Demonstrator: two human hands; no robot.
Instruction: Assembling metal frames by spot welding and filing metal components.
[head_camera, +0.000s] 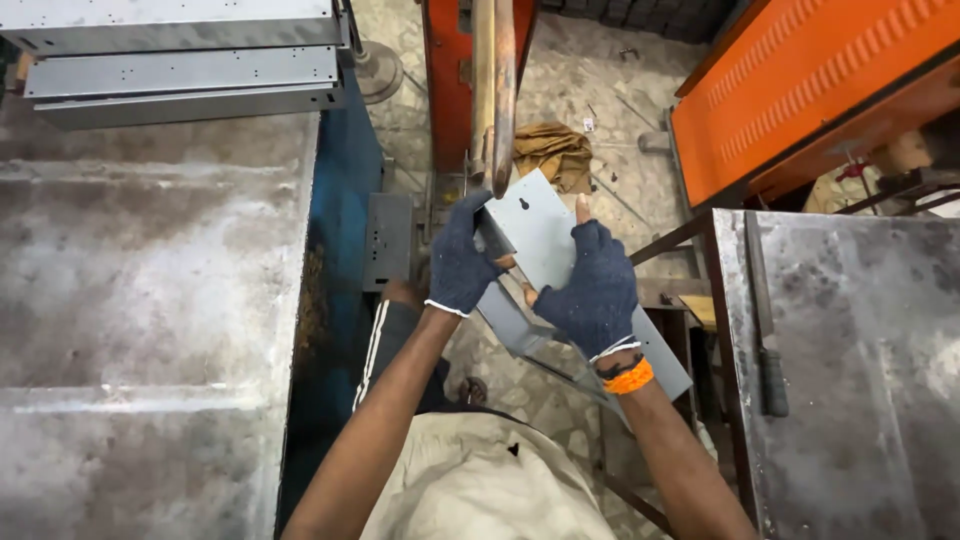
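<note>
I hold a bent grey sheet-metal part (545, 235) with both hands, its upper end right under the tips of two long copper-coloured welding arms (495, 90). My left hand (462, 258), in a dark knitted fingerless glove, grips the part's left edge. My right hand (592, 285), gloved the same way, with an orange band at the wrist, presses on the flat face from the right. The lower end of the part runs down to the right behind my right wrist.
A worn metal table (150, 300) lies to the left with stacked grey sheet-metal pieces (180, 60) at its far end. Another metal table (850, 380) on the right carries a long file (765, 310). An orange machine housing (810, 80) stands at the upper right.
</note>
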